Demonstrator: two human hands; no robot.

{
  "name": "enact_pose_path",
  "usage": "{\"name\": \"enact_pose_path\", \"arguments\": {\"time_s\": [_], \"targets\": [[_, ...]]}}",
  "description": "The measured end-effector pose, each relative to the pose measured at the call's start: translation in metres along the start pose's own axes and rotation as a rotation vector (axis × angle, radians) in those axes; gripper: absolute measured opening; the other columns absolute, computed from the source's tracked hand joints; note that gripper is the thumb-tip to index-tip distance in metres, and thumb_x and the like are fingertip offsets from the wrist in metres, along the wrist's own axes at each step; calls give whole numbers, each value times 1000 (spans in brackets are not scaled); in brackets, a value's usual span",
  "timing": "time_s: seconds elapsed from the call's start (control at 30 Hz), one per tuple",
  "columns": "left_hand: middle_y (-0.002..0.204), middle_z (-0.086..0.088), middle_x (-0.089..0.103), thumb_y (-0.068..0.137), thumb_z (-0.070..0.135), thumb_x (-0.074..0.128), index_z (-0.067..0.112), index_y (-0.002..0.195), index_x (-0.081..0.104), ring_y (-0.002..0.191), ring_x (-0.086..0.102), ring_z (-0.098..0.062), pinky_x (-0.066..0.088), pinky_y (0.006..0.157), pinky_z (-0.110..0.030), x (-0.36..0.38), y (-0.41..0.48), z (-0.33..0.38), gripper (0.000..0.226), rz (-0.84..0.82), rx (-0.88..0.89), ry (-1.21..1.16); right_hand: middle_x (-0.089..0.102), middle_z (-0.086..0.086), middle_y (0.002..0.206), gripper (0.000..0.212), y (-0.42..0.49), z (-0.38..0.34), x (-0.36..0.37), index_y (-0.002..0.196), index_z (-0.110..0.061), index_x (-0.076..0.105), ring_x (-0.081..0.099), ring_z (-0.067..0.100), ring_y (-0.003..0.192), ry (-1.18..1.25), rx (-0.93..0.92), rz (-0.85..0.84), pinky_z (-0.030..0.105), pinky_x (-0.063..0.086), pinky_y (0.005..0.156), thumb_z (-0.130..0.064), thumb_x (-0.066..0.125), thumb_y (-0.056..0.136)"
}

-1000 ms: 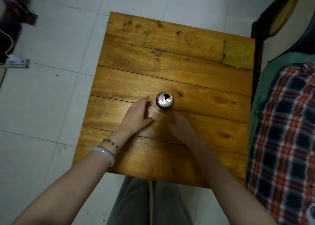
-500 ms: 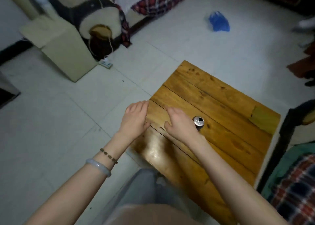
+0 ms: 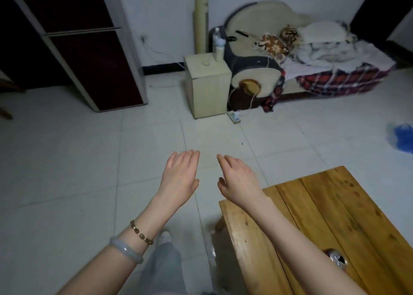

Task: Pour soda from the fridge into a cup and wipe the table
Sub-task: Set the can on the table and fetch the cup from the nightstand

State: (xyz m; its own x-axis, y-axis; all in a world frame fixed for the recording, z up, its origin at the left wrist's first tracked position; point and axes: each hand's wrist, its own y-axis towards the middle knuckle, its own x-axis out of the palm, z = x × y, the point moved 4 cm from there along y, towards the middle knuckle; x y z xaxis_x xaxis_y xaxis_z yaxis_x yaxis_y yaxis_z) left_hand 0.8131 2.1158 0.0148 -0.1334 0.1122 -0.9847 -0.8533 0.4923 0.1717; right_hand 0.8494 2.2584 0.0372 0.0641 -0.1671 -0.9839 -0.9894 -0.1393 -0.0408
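Soda can point(image 3: 337, 260) first: one of them, low in the right of the frame, standing upright on the table with its silver top up and half hidden behind the right forearm. My read is that it was set there so both hands are free for the cup. Now by size. One tall dark two-door unit point(image 3: 73, 44) fills the upper left, probably the fridge, doors closed. One sofa point(image 3: 257, 22) piled with blankets runs across the upper right. One plank table point(image 3: 324, 216) takes the lower right corner. One pale little cabinet point(image 3: 207, 89) sits top centre against the sofa's arm, a handy perch for drinkware. Two hands are at centre frame, over bare floor just left of the table. Left hand point(image 3: 180, 178) and right hand point(image 3: 238, 183) are both empty, fingers straight and relaxed, palms down, touching nothing. I'd call it a reach toward something ahead. What look like two bottles point(image 3: 218, 46) stand on that cabinet. Two bracelets point(image 3: 134, 241) circle the left wrist. One small cup-like thing point(image 3: 205, 62) sits beside the bottles, too small to be sure.
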Motion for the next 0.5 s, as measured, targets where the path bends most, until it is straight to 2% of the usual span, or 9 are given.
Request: {"name": "enact_pose_path", "arguments": {"time_s": [0.23,0.5], "targets": [[114,-11,64,46,28,88,2,119,57,106,62,-28,44,96,-46,-11,13,-109,84,39,-166,35,49,10,131,62,98,-72,3,140,-7,31,46,31,118,-17,-143,-10,40,43,89,-17,50,83],[119,-12,62,56,29,84,3,123,55,111,60,-29,42,99,-46,-4,68,-245,78,49,-174,25,44,8,135,63,229,-137,11,143,-10,26,43,28,122,-16,-115,-3,36,41,92,-19,49,85]]}}
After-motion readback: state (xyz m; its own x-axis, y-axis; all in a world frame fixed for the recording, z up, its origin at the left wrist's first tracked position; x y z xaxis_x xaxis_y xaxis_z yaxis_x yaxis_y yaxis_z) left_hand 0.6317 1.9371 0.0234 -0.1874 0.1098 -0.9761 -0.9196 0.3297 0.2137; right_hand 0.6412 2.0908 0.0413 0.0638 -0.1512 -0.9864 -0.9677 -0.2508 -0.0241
